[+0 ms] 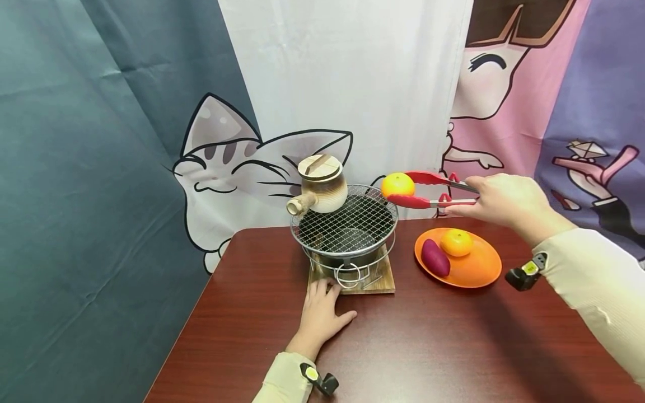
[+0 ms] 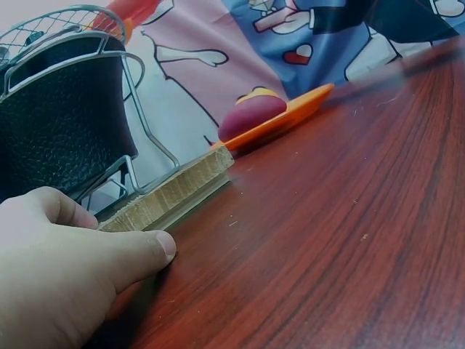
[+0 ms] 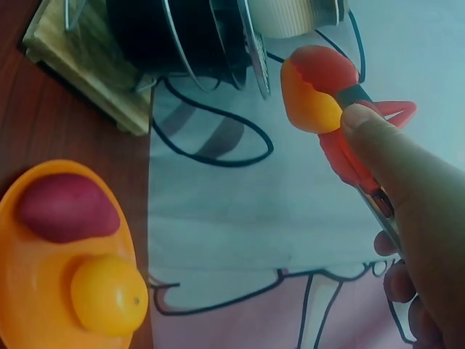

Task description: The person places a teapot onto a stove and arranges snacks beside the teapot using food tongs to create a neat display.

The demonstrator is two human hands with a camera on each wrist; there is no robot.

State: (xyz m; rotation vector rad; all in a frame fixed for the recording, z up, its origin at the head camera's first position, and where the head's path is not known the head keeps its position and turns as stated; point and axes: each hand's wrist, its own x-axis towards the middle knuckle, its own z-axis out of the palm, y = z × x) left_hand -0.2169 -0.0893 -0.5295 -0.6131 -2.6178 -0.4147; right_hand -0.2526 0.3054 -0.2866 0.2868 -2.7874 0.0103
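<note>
Mandarin [image 1: 398, 184] held aloft in red-tipped tongs [image 1: 425, 178]

Right hand [image 1: 510, 200] found closed around the tongs' handles; the fruit is clamped in the air, just right of the grill grate [image 1: 370, 221]. Left hand [image 1: 322, 317] lies loosely spread, gripping nothing, fingertips at the near edge of the wooden board [image 1: 381, 285] on the counter [image 1: 418, 341]. A side-handled teapot [image 1: 331, 195] sits on the grate's far left. To the right, an orange plate [image 1: 478, 275] carries a purple sweet potato [image 1: 435, 258] and, farther right, a second mandarin [image 1: 456, 242]

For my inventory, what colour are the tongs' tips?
The tongs' tips are red, clearest in the head view.
</note>
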